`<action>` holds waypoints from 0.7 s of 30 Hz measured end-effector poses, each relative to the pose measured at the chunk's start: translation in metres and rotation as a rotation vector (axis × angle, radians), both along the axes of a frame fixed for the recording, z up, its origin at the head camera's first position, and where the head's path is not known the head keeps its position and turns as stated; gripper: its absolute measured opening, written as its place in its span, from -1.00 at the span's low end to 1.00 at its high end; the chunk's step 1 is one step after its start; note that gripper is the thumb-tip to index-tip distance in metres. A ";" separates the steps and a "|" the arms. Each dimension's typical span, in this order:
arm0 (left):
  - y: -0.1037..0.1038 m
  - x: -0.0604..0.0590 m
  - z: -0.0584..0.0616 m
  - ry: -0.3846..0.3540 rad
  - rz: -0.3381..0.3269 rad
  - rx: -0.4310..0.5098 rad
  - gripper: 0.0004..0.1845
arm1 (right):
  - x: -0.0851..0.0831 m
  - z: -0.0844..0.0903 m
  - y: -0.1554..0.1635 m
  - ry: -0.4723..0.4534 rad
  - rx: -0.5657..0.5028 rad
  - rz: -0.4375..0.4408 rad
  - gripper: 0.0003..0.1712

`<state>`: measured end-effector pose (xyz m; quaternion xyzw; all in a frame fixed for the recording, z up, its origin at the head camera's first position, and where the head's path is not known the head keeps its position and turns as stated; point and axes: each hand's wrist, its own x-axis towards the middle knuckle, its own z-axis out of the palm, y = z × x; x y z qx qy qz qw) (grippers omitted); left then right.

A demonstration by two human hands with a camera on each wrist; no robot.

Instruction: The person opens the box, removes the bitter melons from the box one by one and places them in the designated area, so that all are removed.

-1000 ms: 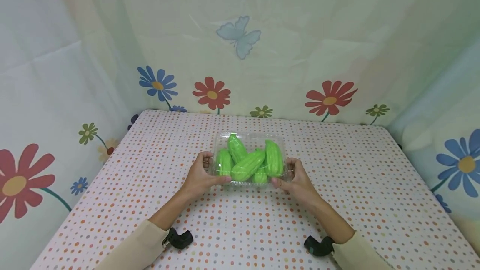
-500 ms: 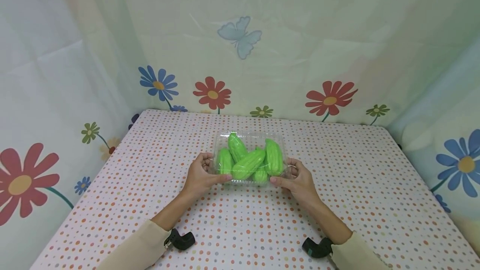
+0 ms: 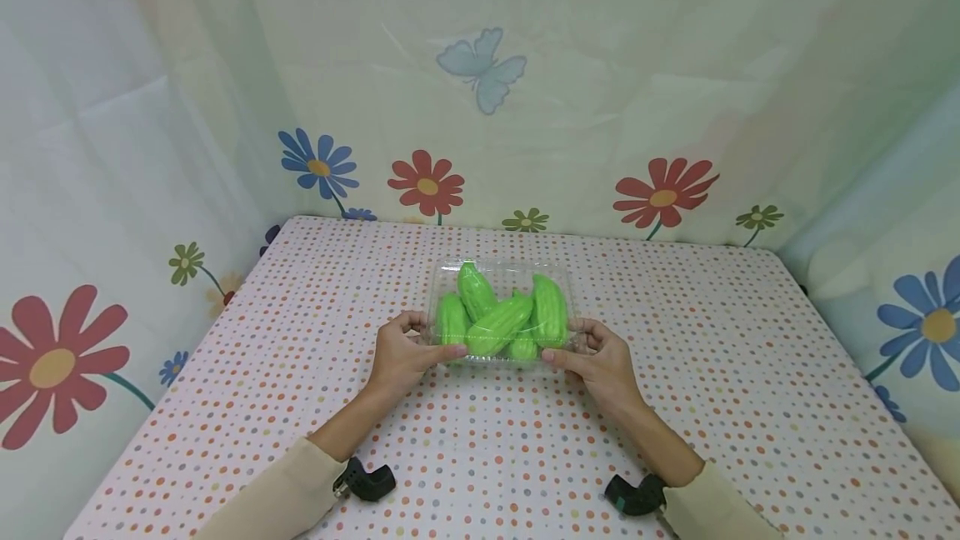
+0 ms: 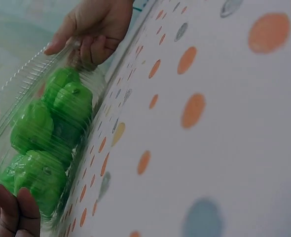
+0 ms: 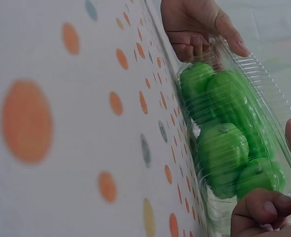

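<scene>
From the head camera I read no writing or brand anywhere. My left hand [image 3: 401, 352] and right hand [image 3: 596, 357] clamp the near corners of a clear ribbed plastic clamshell box [image 3: 501, 273], thumbs on the lid and fingers curled beneath, mid-table on the dotted tablecloth [image 3: 720, 357]. Glossy, ridged green gourds [image 3: 498, 319] lie inside. The left wrist view shows the box [image 4: 17, 94] crinkled and transparent, fingertips [image 4: 15, 210] pressed to its end. The right wrist view shows the gourds [image 5: 222, 143] smooth and waxy behind the wall.
</scene>
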<state>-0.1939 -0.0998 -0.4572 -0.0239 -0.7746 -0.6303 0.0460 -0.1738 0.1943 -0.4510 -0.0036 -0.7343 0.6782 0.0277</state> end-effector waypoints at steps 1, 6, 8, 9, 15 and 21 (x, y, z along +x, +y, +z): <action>0.000 0.000 -0.001 0.004 0.001 0.007 -0.30 | 0.000 0.000 0.000 0.001 0.005 -0.004 -0.28; 0.000 0.001 -0.003 0.044 -0.020 0.060 -0.32 | 0.000 -0.001 0.001 -0.003 0.031 -0.018 -0.32; 0.000 0.002 -0.004 0.067 -0.017 0.062 -0.33 | 0.001 -0.001 0.001 0.005 0.023 -0.022 -0.35; 0.000 0.001 -0.005 0.079 -0.015 0.065 -0.34 | 0.001 -0.001 0.001 0.010 0.014 -0.022 -0.37; 0.002 0.001 -0.007 0.170 0.000 0.071 -0.53 | 0.001 -0.003 0.001 0.022 -0.055 -0.012 -0.50; 0.003 0.002 -0.008 0.213 -0.007 0.084 -0.58 | 0.003 -0.003 0.000 0.004 -0.063 -0.014 -0.54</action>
